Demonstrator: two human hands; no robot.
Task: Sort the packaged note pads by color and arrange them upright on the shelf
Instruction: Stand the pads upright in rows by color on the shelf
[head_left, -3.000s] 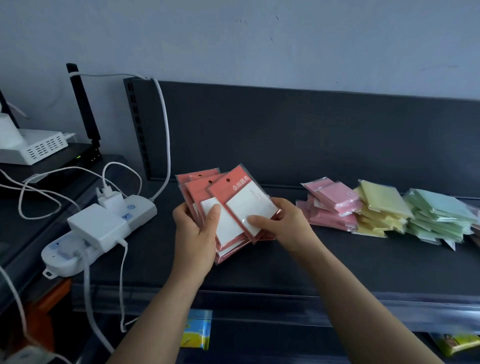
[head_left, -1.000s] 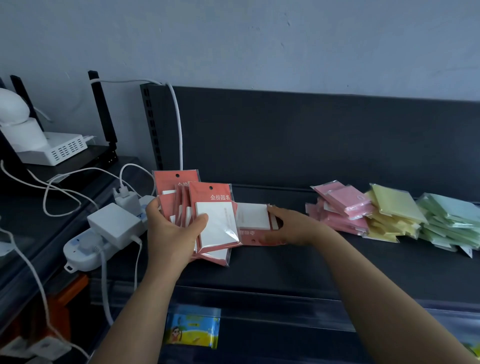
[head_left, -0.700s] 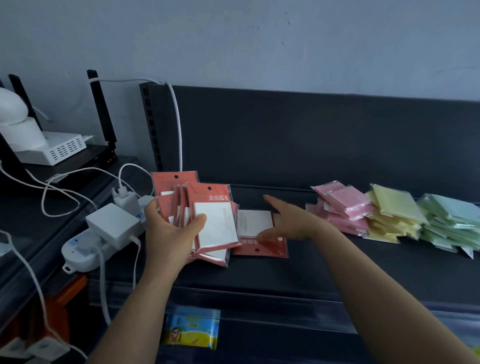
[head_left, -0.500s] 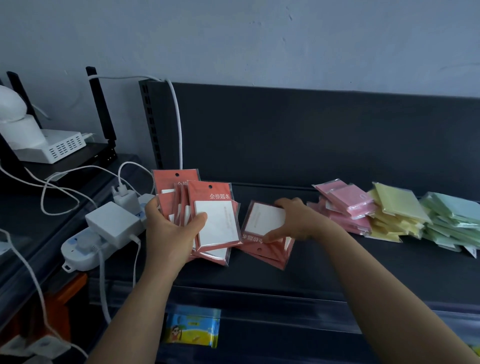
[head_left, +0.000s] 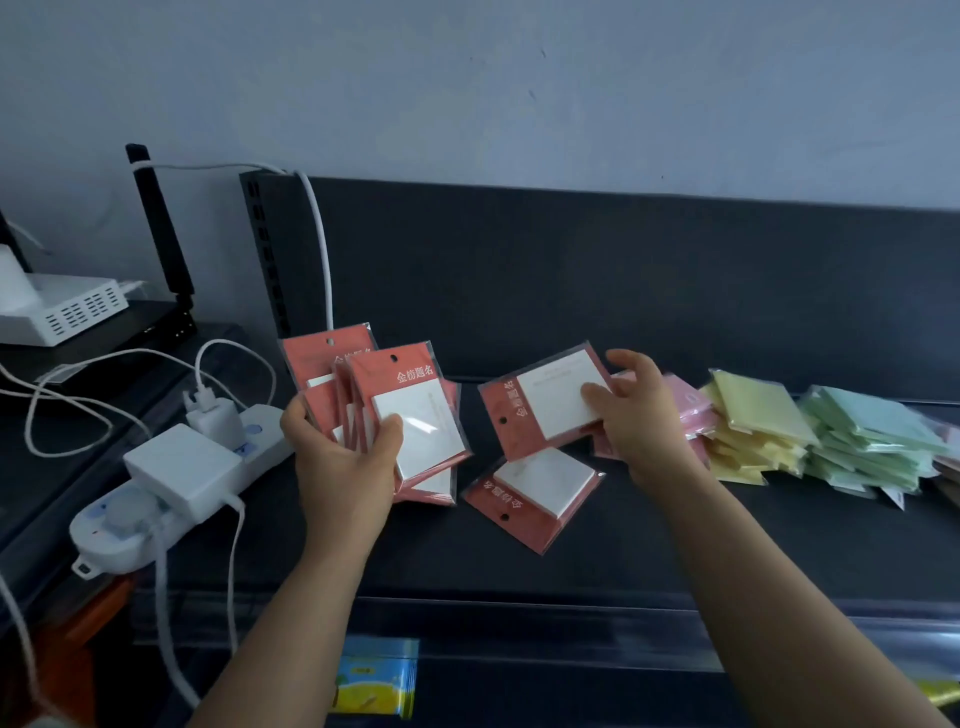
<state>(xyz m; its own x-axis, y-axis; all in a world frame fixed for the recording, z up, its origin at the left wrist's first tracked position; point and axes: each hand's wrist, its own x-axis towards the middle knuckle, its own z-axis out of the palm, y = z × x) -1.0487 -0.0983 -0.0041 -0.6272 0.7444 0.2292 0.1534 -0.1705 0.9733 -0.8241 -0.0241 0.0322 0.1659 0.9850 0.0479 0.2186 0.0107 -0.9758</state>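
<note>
My left hand grips a fanned bunch of red packaged note pads, held upright at the left end of the dark shelf. My right hand pinches another red pack by its right side and holds it tilted above the shelf. Under it one red pack lies flat on the shelf. To the right lie heaps of pink pads, yellow pads and green pads.
A white power strip with plugged adapters and cables sits left of the shelf. A white device and a black antenna stand further left. The shelf's dark back panel rises behind. Colourful packs show on the lower shelf.
My right hand laid red packs on the shelf, then lifted one of them; it now holds it higher and tilted. My left hand keeps its bunch almost still.
</note>
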